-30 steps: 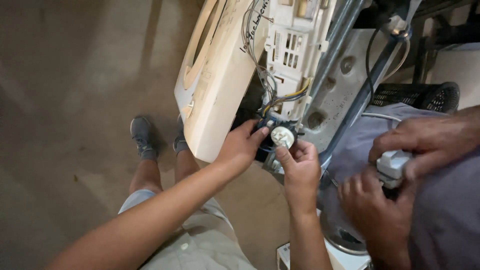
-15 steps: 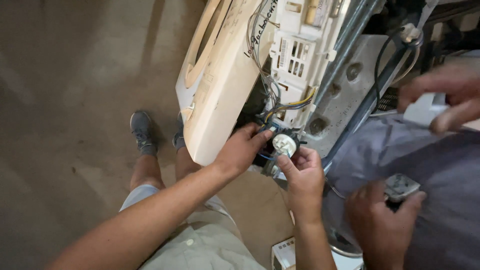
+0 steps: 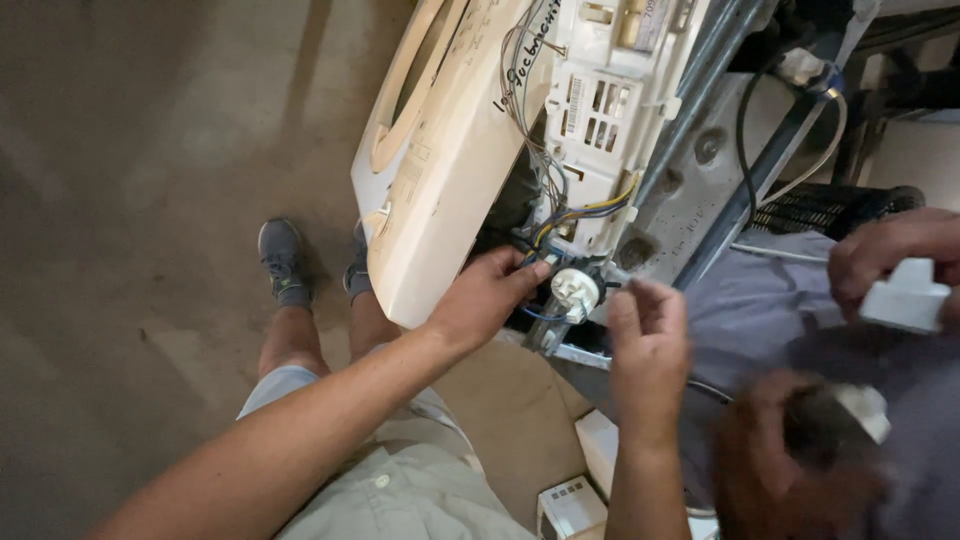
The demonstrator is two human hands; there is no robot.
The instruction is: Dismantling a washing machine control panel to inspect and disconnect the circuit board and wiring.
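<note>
My left hand (image 3: 487, 297) is up against the wiring just left of the round white dial part (image 3: 574, 290), fingertips pinched narrow on what looks like a small connector, though it is too tucked in for me to be sure. My right hand (image 3: 648, 335) sits just right of that dial part, fingers loosely curled and holding nothing. The dial part hangs below the white control board (image 3: 600, 110), beside the cream panel (image 3: 440, 170), while another person's hands (image 3: 890, 262) work with small white pieces well off to its right.
</note>
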